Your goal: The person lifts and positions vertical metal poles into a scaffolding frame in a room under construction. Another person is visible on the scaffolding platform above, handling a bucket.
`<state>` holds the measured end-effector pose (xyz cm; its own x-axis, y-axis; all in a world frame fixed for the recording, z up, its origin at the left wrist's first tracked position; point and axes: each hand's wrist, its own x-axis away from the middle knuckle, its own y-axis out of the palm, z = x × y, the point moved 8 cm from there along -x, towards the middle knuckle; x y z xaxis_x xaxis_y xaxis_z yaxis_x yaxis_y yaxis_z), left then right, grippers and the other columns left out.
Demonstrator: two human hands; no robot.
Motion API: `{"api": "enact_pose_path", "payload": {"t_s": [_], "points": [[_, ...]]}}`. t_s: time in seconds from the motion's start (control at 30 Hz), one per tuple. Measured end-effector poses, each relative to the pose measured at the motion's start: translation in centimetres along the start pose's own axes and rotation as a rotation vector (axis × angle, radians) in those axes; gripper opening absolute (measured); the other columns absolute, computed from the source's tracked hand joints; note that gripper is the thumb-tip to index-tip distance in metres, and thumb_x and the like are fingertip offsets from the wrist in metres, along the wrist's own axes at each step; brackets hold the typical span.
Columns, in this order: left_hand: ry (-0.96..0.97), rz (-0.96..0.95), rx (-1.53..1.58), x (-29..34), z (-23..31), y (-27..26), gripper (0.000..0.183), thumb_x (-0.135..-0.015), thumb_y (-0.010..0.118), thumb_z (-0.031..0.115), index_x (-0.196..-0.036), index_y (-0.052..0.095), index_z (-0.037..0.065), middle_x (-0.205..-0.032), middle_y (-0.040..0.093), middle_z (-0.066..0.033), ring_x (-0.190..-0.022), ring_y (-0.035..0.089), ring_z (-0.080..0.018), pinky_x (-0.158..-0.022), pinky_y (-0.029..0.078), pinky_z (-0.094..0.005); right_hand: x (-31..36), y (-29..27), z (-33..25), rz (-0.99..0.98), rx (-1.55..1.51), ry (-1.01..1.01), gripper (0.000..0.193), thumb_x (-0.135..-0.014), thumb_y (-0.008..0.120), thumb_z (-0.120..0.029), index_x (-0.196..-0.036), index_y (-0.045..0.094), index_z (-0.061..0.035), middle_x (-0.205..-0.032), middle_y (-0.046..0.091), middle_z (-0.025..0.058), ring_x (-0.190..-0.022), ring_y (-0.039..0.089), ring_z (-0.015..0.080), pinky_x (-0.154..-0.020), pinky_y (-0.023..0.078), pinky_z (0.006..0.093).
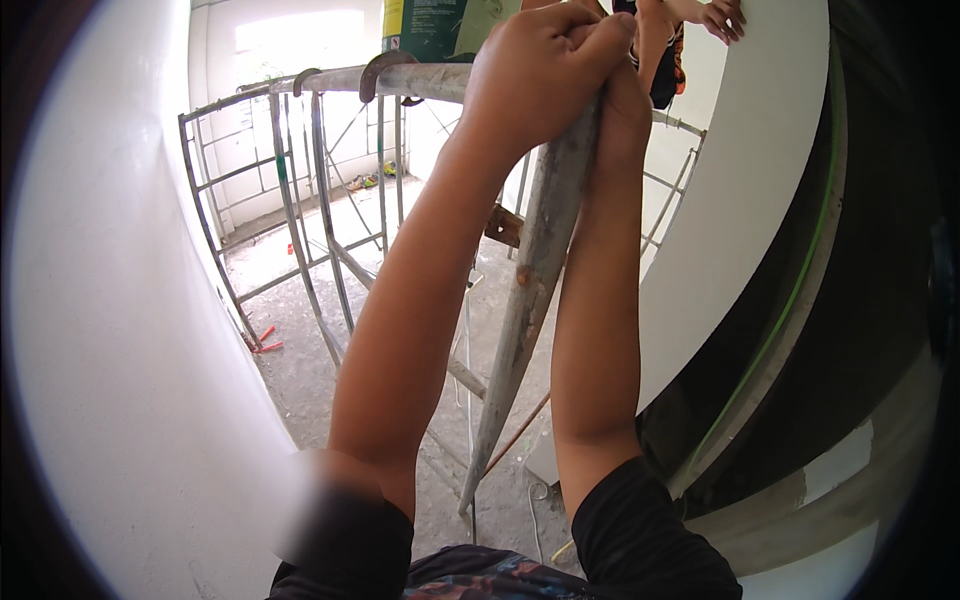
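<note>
Both my arms stretch up and forward, and the hands meet at the top of a grey metal scaffold pipe [545,240]. My left hand [535,70] is closed there, knuckles up, thumb laid across. Close against it, my right hand [627,100] is closed around the same pipe; its fingers are mostly hidden behind the left. The pipe slants down between my forearms, with a rusty bracket [503,226] at its side. A horizontal scaffold tube [435,80] runs left from my hands, with a rusty hook [375,75] over it. Behind it is a green and yellow container [430,30].
Another person's hand [722,18] touches a curved white panel [745,170] at upper right. More scaffold frames [285,190] stand ahead on the concrete floor [275,370], far below. A white wall [120,330] is close on my left. Red pieces [265,342] lie near its foot.
</note>
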<state>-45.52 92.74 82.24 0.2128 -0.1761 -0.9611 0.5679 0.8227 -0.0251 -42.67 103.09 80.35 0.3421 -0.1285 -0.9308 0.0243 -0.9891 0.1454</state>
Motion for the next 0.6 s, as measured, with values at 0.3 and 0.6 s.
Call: {"api": "enact_pose_path", "payload": {"t_s": [0.3,0.6], "points": [[0.060,0.008,-0.012,0.0,0.2,-0.3,0.043,-0.093,0.062,0.042,-0.095,0.072,0.000,-0.068,0.062,-0.0033,-0.064,0.055,-0.0080,-0.061,0.045,-0.0246,0.7,0.3,-1.1,0.024,0.102,-0.012,0.028,-0.101,0.051,-0.026,-0.111,0.066,-0.0047,-0.098,0.066,0.0028,-0.087,0.062,0.0080,-0.075,0.048,0.0221],[-0.079,-0.039,0.058,-0.6,1.0,-0.2,0.041,-0.093,0.060,0.033,-0.089,0.067,-0.007,-0.070,0.065,-0.0140,-0.067,0.061,-0.0172,-0.064,0.049,-0.0333,0.0,-0.3,0.0,-0.012,0.003,-0.024,0.031,-0.101,0.053,-0.025,-0.117,0.064,-0.0012,-0.100,0.067,0.0040,-0.087,0.063,0.0078,-0.075,0.051,0.0218]]}}
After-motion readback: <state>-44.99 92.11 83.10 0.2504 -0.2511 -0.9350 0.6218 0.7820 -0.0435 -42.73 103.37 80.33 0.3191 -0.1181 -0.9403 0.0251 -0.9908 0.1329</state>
